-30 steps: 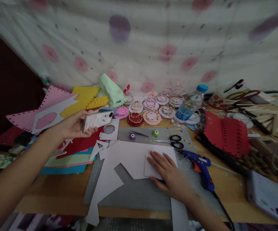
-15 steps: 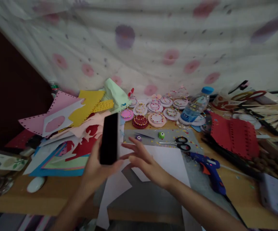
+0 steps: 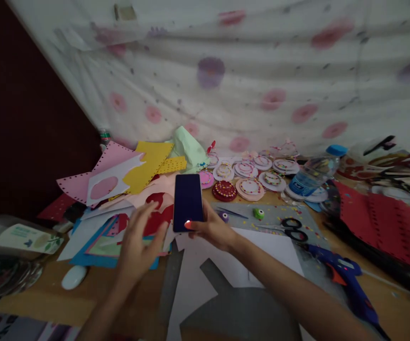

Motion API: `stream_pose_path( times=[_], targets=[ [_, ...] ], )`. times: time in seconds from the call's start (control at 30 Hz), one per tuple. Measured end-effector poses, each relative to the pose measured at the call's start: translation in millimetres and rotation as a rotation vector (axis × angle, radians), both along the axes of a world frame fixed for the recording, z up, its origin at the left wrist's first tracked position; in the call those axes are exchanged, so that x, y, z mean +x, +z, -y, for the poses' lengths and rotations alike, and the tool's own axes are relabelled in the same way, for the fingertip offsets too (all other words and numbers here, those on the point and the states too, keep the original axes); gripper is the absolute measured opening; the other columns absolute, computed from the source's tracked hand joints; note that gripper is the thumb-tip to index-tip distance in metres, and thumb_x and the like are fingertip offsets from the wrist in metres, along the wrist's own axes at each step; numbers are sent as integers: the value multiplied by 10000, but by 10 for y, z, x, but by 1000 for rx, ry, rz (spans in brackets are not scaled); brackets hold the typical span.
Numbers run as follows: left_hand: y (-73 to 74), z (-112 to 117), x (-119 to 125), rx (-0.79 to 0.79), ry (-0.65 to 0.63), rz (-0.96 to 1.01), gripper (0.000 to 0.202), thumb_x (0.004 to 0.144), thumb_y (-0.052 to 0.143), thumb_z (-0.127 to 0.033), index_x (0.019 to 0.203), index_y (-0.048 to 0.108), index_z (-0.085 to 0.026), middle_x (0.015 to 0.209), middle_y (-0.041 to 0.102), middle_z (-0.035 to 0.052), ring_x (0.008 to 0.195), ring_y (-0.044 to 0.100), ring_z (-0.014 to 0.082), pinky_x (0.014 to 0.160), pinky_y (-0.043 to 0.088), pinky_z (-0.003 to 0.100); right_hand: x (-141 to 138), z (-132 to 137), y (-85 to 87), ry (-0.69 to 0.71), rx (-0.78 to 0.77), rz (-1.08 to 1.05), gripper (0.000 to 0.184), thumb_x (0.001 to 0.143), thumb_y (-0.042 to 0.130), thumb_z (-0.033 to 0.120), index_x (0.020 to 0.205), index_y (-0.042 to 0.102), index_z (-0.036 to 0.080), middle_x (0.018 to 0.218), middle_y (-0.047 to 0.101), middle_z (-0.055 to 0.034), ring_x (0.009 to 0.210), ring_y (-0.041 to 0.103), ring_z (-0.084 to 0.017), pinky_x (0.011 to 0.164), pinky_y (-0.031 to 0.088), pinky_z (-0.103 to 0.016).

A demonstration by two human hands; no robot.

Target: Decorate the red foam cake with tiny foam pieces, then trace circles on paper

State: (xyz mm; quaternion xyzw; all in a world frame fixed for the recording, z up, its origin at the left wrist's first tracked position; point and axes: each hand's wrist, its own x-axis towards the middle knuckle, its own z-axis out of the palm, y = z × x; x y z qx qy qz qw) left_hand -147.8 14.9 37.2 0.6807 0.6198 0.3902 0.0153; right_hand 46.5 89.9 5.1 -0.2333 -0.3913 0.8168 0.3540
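A smartphone (image 3: 188, 201) stands nearly upright above the desk, its dark screen toward me. My right hand (image 3: 215, 228) grips its lower right side, the thumb pressed on the bottom of the screen where a small red-orange glow shows. To the left of the phone, my left hand (image 3: 139, 239) is apart from it, fingers spread and holding nothing. Beneath the hands lies cut white paper (image 3: 265, 251) on a grey cutting mat (image 3: 262, 312). Scraps of dark red paper (image 3: 160, 220) lie behind my left hand.
Black-handled scissors (image 3: 292, 229), a green punch (image 3: 258, 213) and a blue glue gun (image 3: 347, 270) lie to the right. A water bottle (image 3: 313, 173) stands behind them, near several beaded paper discs (image 3: 250, 188). Coloured paper sheets (image 3: 148, 161) and a white mouse-like object (image 3: 74, 277) are on the left.
The phone has passed from my left hand to my right. My left hand has let go and moved left. The view has shifted, so the desk things appear further right and lower.
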Motion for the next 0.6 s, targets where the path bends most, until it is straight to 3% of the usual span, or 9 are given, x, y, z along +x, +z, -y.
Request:
stream_pose_path(
  times=[0.03,0.1,0.17,0.23,0.43,0.6],
  targets=[
    [43,-114,-202,31,46,-106,412,962,495,-383,1315,575,-187,1320,605,137,1292,533,272,1122,408,437,-63,-98,36,2,0,6,763,588,848,172,1216,436,309,953,622,40,689,607,-109,511,481,-193],
    [55,-376,-608,-109,128,-393,509,994,342,-417,1373,551,-148,1449,528,159,1402,423,284,1168,335,457,-219,-298,91,3,1,18,769,579,837,134,1208,433,318,1019,646,27,763,651,-132,532,504,-193],
    [-35,-622,-939,-211,150,-468,555,978,364,-440,1416,542,-148,1535,454,163,1468,312,366,1181,254,563,-408,-478,112,0,-4,33,758,573,824,99,1190,438,315,1070,658,15,812,672,-148,529,509,-188],
    [-202,-794,-1135,-296,175,-513,602,935,455,-524,1414,564,-175,1532,459,182,1435,335,463,1123,261,669,-601,-615,84,9,-17,47,713,598,813,97,1180,456,300,1067,669,5,799,677,-148,501,489,-176],
    [-722,-844,-1152,-332,226,-634,750,877,576,-575,1510,436,-198,1627,276,164,1489,175,486,1162,115,668,-859,-777,-289,108,-164,135,323,901,656,308,1182,544,194,972,661,-30,721,651,-133,535,508,-223],
    [-827,-811,-1126,-311,252,-674,757,879,570,-583,1516,426,-199,1638,261,147,1506,143,456,1187,54,622,-791,-799,-516,179,-268,216,360,977,559,436,1203,588,157,1071,649,-66,834,652,-160,713,570,-332]
  ],
)
